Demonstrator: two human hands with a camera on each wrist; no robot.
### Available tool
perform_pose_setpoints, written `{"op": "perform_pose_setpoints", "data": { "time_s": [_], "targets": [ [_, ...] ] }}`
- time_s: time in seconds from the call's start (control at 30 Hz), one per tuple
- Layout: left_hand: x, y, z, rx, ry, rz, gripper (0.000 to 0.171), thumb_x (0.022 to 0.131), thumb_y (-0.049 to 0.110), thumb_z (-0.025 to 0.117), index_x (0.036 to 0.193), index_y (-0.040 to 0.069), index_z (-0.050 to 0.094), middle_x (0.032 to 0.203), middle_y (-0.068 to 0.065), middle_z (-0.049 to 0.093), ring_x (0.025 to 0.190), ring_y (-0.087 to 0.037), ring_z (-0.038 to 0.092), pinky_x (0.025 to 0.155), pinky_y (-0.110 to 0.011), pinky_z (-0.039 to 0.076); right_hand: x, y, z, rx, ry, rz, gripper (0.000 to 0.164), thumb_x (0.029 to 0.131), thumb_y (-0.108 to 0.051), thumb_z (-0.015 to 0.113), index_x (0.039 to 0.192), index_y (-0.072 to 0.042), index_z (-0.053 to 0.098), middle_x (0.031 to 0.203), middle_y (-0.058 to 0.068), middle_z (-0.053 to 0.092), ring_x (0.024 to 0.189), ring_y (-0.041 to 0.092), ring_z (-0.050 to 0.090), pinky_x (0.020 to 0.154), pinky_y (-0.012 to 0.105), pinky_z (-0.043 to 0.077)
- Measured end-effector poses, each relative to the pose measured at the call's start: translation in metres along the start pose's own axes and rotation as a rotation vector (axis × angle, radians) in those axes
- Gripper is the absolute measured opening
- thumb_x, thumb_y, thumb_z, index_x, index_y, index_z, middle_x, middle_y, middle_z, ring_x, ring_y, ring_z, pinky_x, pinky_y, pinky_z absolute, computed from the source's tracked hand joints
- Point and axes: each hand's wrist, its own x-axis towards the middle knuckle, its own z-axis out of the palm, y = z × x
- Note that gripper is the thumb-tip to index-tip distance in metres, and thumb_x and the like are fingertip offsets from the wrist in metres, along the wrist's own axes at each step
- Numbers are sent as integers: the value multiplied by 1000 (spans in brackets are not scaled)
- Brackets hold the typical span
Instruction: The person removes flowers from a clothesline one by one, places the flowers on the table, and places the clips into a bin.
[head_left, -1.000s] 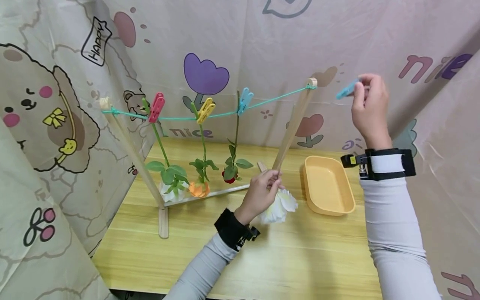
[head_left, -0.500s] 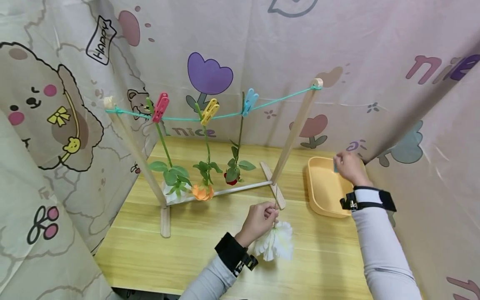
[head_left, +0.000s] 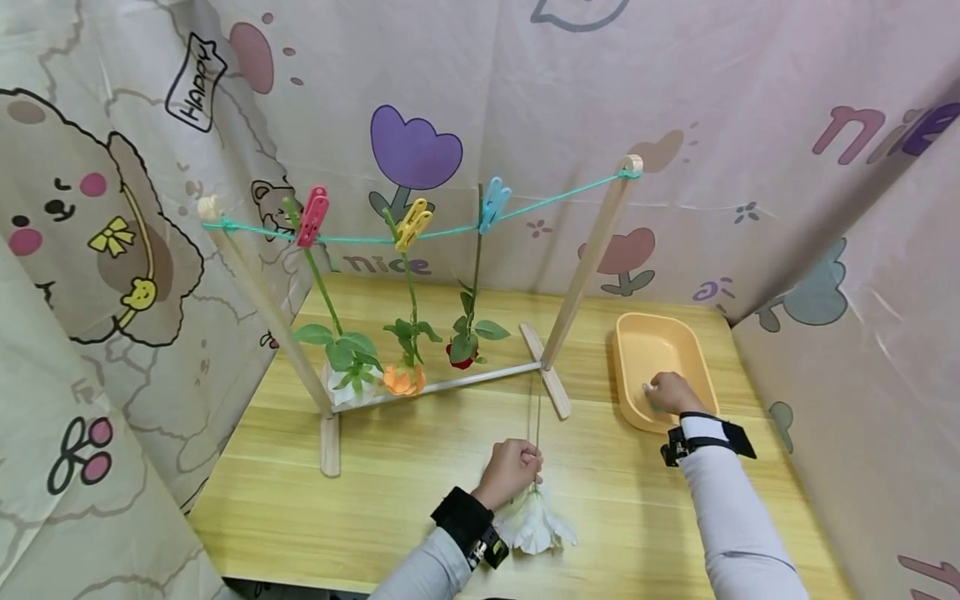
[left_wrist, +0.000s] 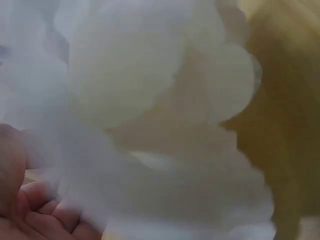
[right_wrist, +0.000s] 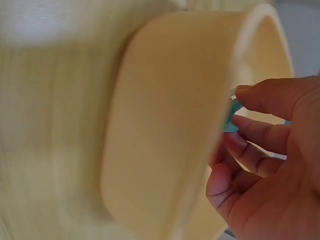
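Observation:
My left hand (head_left: 510,472) pinches the thin stem of a white artificial flower (head_left: 534,527), which hangs bloom-down close over the front of the table. Its pale petals fill most of the left wrist view. My right hand (head_left: 673,392) reaches into a yellow plastic basin (head_left: 651,343) at the right. In the right wrist view, thumb and fingers pinch a blue clothespin (right_wrist: 232,118), partly hidden by the basin's rim. Behind the left hand, a red clothespin (head_left: 312,217), a yellow clothespin (head_left: 413,225) and another blue clothespin (head_left: 495,205) hold flowers on a teal string (head_left: 555,201).
The string runs between two wooden posts (head_left: 592,258) joined by a low white rod (head_left: 480,379). From it hang a white flower (head_left: 348,387), an orange flower (head_left: 405,381) and a red rose (head_left: 461,354), all upside down. Patterned cloth (head_left: 675,75) encloses the wooden table (head_left: 285,517).
My right hand has come down from beside the right post into the basin with the blue clothespin. My left hand has moved toward the front edge with the white flower, away from the post.

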Motion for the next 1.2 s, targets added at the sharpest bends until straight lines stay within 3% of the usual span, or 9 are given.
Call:
{"op": "perform_pose_setpoints", "data": {
  "time_s": [0.33,0.6,0.97,1.2],
  "targets": [
    [-6,-19,7,119,44,-74,8,86,6,63,83,0,69,70,-5,72,54,-3,63,59,-14,49,3,13,23,62,-74,62,33,92,-16,50,100,15,56,95,29,60,81,34,57,71,43,48],
    [-3,-28,9,236,71,-42,8,84,10,66,79,6,70,68,0,71,63,-4,64,61,-16,48,-2,7,25,53,-61,71,28,90,-15,53,94,12,54,90,26,60,79,33,56,70,42,47],
    [-3,-22,3,258,64,-20,11,86,14,67,85,3,69,71,-2,72,65,-8,66,59,-17,49,-2,6,21,38,-101,80,31,90,-16,52,101,13,53,96,29,58,81,33,56,70,43,48],
    [1,-12,-13,294,113,-36,19,85,19,66,96,4,68,76,-1,71,66,-9,65,56,-20,48,1,-1,-2,24,-45,58,37,90,-15,55,109,16,51,105,36,57,91,44,57,75,48,48]
  ]
}}
